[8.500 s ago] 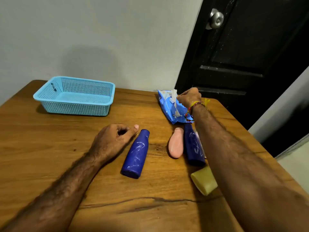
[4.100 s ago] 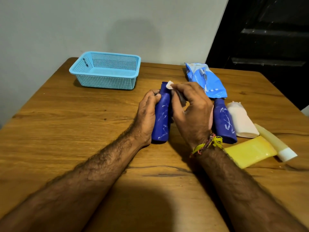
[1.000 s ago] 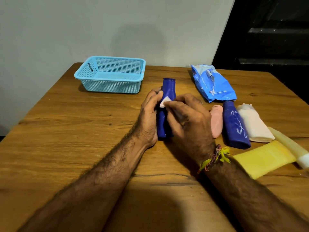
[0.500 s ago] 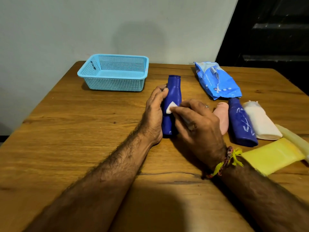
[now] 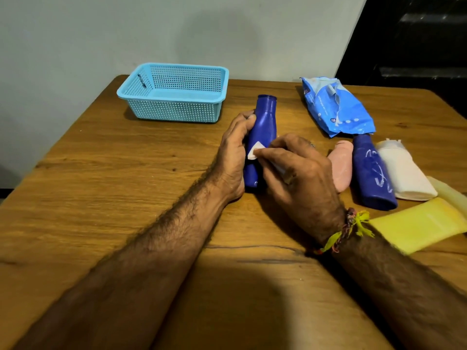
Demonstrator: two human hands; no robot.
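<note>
Both hands meet at the middle of the wooden surface [image 5: 113,198]. Left hand [image 5: 233,157] curls round the left flank of a dark blue bottle [image 5: 262,125], its fingertips on the shoulder below the neck. Right hand [image 5: 300,173] pinches a small white wipe [image 5: 255,153] between thumb and fingers and presses it against the bottle's body, with a coloured thread band [image 5: 351,228] at its wrist. The bottle lies on its side on the surface, its open neck pointing to the far edge.

At the far left stands a light blue mesh basket [image 5: 174,111]. At the far right lies a blue wipes pack [image 5: 336,107]. Near that, side by side, lie a pink bottle [image 5: 342,162], a second blue bottle [image 5: 371,173] and a white bottle [image 5: 404,175]. A yellow tube [image 5: 414,226] lies nearest, at the right edge.
</note>
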